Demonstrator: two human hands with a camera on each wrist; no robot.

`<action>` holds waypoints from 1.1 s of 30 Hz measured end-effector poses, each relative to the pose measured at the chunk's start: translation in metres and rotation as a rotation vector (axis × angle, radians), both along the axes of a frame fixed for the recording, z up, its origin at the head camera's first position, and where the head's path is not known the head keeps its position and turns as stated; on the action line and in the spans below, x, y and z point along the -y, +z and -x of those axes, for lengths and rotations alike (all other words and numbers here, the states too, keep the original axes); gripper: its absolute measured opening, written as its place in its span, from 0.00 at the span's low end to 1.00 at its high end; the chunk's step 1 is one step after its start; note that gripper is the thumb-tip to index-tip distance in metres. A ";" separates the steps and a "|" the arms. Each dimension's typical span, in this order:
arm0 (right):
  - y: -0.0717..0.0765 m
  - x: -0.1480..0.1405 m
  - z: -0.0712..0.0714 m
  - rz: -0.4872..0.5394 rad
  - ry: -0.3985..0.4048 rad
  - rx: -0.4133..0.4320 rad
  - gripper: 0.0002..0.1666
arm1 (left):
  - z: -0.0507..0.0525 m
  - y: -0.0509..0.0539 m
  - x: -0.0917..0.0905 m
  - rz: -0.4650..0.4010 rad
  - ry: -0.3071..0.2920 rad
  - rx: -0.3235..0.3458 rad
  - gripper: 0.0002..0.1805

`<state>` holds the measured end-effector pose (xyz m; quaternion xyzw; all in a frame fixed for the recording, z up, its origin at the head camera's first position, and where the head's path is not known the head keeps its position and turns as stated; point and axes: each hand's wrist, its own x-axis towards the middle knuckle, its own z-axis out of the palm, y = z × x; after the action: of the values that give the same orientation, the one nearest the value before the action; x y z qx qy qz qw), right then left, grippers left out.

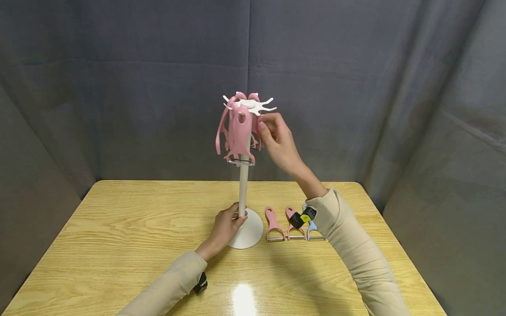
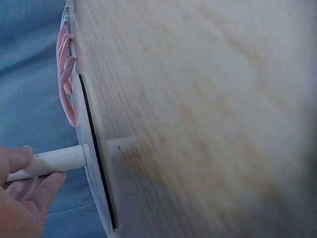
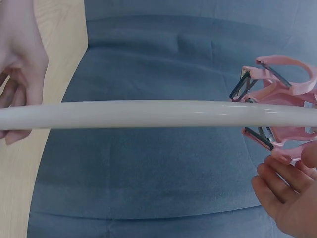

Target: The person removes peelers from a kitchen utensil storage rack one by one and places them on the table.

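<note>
Your beige left sleeve (image 1: 166,285) lies nearest, over a yellowish wood-grain table (image 1: 118,245) with a bright reflection (image 1: 243,300) near its middle; your right sleeve (image 1: 357,250) extends from the near right. Farther in, your left hand (image 1: 227,224) grips the white post (image 1: 243,184) just above its round base (image 1: 250,232), which stands on the wood. Right of that base, two flat pink peelers (image 1: 272,218) and a blue peeler (image 1: 313,227) lie in a row, the blue one partly covered by your right wrist. Above, several hanging pink peelers (image 1: 241,136) crowd the left and far sides of the white pronged top (image 1: 249,104). Your right hand (image 1: 282,142) pinches another pink peeler (image 1: 254,124) at the post's right; your fingers hide whether a prong carries it. Beyond the far edge hangs a dark gray curtain (image 1: 158,66).
</note>
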<state>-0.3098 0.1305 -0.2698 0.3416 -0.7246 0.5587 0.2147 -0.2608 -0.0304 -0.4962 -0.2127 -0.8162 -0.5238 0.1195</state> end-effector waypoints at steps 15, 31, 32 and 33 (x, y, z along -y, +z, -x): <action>0.001 -0.001 -0.002 0.107 0.105 0.123 0.07 | 0.000 0.000 0.000 -0.004 -0.001 -0.010 0.15; -0.002 -0.001 0.000 0.194 0.196 0.152 0.07 | -0.001 0.000 0.001 0.004 0.005 -0.009 0.15; -0.002 -0.002 0.000 0.196 0.205 0.153 0.08 | -0.001 0.000 0.001 0.003 0.005 -0.010 0.15; -0.002 -0.002 0.000 0.200 0.214 0.155 0.09 | 0.000 0.000 0.001 0.004 0.006 -0.012 0.15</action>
<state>-0.3102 0.1327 -0.2719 0.3497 -0.6394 0.6723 0.1300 -0.2603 -0.0316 -0.4965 -0.2133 -0.8171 -0.5207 0.1255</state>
